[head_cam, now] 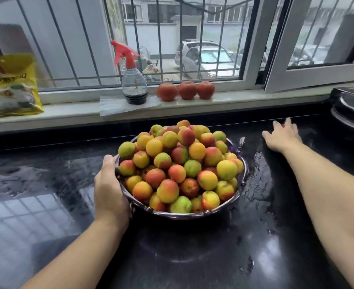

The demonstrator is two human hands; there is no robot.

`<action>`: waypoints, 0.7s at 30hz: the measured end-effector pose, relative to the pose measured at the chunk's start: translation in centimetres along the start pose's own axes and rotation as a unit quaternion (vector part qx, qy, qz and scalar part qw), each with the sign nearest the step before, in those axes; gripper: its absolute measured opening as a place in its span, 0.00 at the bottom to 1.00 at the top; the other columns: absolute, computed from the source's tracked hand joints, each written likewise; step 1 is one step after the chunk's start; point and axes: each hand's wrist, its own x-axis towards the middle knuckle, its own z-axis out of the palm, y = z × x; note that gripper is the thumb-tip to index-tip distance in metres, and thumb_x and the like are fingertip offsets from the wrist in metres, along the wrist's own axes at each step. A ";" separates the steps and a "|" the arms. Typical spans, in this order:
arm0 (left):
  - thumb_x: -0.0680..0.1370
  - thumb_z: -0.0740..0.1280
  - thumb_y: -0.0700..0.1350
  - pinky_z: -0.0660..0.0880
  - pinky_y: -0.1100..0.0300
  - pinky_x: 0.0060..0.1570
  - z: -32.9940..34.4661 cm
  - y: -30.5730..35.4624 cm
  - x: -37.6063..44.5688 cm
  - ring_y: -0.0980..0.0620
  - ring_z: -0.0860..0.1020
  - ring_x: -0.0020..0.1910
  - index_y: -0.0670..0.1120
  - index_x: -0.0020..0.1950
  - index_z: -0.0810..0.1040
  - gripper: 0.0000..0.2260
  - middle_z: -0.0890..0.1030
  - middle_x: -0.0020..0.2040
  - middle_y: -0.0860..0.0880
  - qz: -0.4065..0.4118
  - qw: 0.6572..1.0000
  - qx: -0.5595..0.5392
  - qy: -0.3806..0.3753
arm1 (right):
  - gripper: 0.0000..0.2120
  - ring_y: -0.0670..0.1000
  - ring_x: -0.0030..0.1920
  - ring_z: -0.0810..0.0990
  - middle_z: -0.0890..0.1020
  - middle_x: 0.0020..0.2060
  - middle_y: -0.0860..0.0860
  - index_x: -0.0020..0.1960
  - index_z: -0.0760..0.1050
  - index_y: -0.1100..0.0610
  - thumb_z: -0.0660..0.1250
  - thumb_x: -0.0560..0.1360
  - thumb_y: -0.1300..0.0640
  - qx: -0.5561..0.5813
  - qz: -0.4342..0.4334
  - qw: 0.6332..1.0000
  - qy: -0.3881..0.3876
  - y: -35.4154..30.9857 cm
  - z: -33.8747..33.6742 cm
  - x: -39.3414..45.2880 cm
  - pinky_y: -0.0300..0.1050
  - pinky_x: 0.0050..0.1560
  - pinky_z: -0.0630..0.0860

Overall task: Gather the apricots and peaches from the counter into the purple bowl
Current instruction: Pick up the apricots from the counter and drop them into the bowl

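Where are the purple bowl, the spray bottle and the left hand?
purple bowl [178,215]: head view, near rim.
spray bottle [134,84]: head view, clear body.
left hand [109,190]: head view, back of the hand, which grips the bowl's rim.

There is one purple bowl [239,187], and it holds too many apricots and peaches [178,165] to count exactly. On the windowsill stand three red fruits [186,90], one spray bottle [132,80] and one yellow bag [11,86].
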 end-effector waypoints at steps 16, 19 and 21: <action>0.74 0.66 0.64 0.79 0.37 0.64 -0.2 0.4 0.2 0.39 0.84 0.56 0.49 0.46 0.87 0.20 0.87 0.52 0.42 0.024 0.999 0.024 0.014 | 0.18 0.65 0.63 0.73 0.73 0.64 0.62 0.68 0.73 0.58 0.61 0.79 0.58 -0.058 -0.061 0.995 0.052 -1.8 -2.1 -7.2 0.51 0.63 0.69; 0.72 0.66 0.65 0.77 0.33 0.67 -0.5 0.2 0.4 0.40 0.84 0.56 0.52 0.45 0.88 0.20 0.87 0.53 0.42 0.025 0.999 0.028 -0.005 | 0.12 0.57 0.54 0.81 0.84 0.52 0.53 0.57 0.80 0.53 0.66 0.78 0.50 0.214 -0.099 0.972 0.009 -4.7 -5.1 -10.4 0.52 0.59 0.76; 0.73 0.66 0.64 0.78 0.35 0.65 -0.3 0.3 0.3 0.42 0.83 0.54 0.52 0.44 0.88 0.18 0.86 0.51 0.42 0.024 0.999 0.023 -0.011 | 0.09 0.51 0.44 0.83 0.86 0.44 0.51 0.50 0.81 0.54 0.68 0.78 0.49 0.378 -0.168 0.910 -0.040 -6.7 -7.2 -14.4 0.53 0.53 0.79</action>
